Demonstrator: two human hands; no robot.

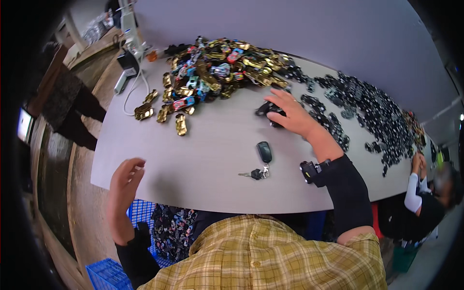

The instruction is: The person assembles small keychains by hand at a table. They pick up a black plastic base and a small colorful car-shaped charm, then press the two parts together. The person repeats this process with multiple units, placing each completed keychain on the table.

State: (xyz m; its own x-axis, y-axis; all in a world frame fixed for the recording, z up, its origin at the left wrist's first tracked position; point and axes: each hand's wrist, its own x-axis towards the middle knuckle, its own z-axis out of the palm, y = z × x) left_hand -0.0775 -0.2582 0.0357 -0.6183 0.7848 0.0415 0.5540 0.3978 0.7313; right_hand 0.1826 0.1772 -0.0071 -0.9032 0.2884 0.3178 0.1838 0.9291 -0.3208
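Nearest, the left hand (pixel 124 186) hangs open-fingered off the desk (pixel 203 145) edge, empty. The right hand (pixel 290 115), fingers spread, its grip covers black parts (pixel 268 110) lying just leftward, beside the car pile (pixel 217 67).

Long grey table (pixel 203 159) fills middle of room, near edge curved. Plain grey wall (pixel 299 29) behind it, evenly lit. Brown floor (pixel 82 203) along left side, worn and mottled. Blue crates (pixel 108 275) on floor under near edge of table. White cable (pixel 133 92) trails across far left corner of table. Cluttered shelf (pixel 96 29) in far left corner. Bright screen (pixel 24 124) at left edge.
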